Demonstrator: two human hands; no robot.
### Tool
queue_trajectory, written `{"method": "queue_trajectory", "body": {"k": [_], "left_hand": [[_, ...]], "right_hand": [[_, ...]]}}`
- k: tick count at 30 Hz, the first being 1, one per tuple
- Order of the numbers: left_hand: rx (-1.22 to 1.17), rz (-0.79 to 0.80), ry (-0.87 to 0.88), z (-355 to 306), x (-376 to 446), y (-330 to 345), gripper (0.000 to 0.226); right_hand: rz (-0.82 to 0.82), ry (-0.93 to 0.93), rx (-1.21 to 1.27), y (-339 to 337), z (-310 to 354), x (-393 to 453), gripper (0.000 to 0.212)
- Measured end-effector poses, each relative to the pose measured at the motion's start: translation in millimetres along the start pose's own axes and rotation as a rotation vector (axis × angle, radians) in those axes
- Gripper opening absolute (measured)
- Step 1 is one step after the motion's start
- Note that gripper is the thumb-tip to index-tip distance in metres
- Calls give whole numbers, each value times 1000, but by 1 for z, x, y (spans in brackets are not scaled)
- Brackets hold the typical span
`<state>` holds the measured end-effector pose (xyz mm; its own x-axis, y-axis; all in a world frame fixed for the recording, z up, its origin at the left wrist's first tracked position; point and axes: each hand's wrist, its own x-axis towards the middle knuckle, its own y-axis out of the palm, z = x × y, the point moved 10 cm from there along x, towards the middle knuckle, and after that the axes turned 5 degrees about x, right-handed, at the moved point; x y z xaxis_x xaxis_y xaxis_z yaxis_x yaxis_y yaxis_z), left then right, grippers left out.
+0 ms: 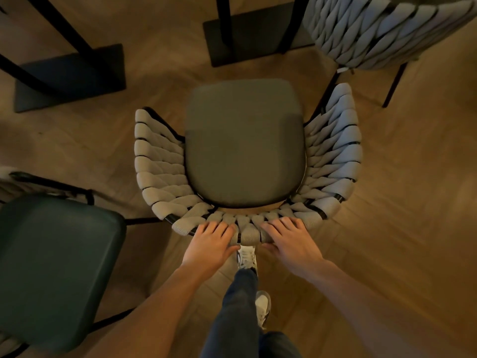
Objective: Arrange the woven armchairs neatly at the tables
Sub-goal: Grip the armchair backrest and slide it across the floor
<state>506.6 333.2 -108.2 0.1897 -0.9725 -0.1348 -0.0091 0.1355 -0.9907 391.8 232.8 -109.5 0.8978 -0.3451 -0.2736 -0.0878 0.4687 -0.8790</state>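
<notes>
A woven armchair (247, 161) stands in the middle of the view, seen from straight above. Its curved back and arms are wrapped in thick grey woven straps over a black metal frame, and a flat grey seat cushion (245, 143) fills its centre. The open front of the chair faces away from the person, toward 2 dark table bases on the wooden floor (400, 202).

Both hands hold the top of the chair's back, close together. The left hand (210, 245) grips the rim with fingers curled over the woven straps and the thumb tucked behind. The right hand (289, 244) grips the same rim just beside it in the same way. Both forearms reach in from the bottom edge.

Between the hands, lower down, a leg in dark trousers (237, 306) steps forward, with a white sneaker (247, 257) just behind the chair's back.

The left table base (69, 76) is a flat dark plate with black posts rising from it. The right table base (253, 37) sits just beyond the cushion's far edge.

A second woven armchair (382, 29) shows at the top right, its grey strap back near the first chair's right arm. At the lower left stands another chair with a dark green seat cushion (54, 267).
</notes>
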Motion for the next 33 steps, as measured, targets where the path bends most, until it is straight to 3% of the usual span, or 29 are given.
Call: {"method": "queue_trajectory", "body": {"k": [33], "left_hand": [[-58,40,-204,159,273,-33,56]], "right_hand": [[69,-149,-6,-144,-114,300,45]]}}
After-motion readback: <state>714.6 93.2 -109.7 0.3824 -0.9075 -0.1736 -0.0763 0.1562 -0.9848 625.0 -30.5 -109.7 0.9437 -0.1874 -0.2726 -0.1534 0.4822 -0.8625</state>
